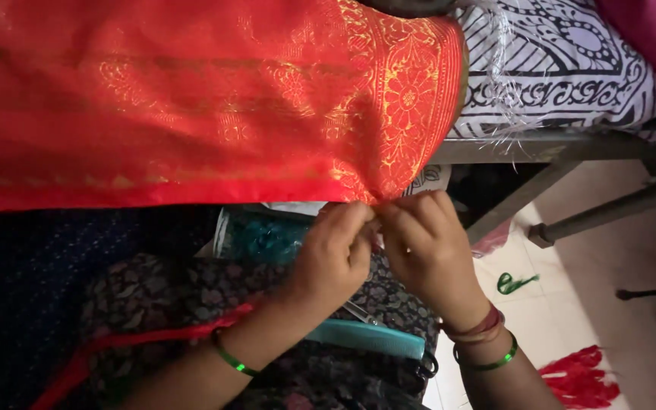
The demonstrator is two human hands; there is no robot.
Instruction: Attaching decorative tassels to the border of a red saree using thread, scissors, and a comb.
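Note:
A red cloth with gold woven flower borders (pixel 214 99) hangs across the upper half of the view. My left hand (pixel 333 254) and my right hand (pixel 423 247) meet at its lower corner, fingers pinched on the cloth's edge. Both wrists wear thin green bangles; the right also has red thread bands. What lies between the fingertips is too small to make out.
A teal comb (pixel 366 338) lies on my dark patterned lap. A black-and-white patterned sheet (pixel 563 68) covers a bed with a grey metal frame (pixel 540 190). Green thread (pixel 514 283) and a red tassel bundle (pixel 582 378) lie on the tiled floor.

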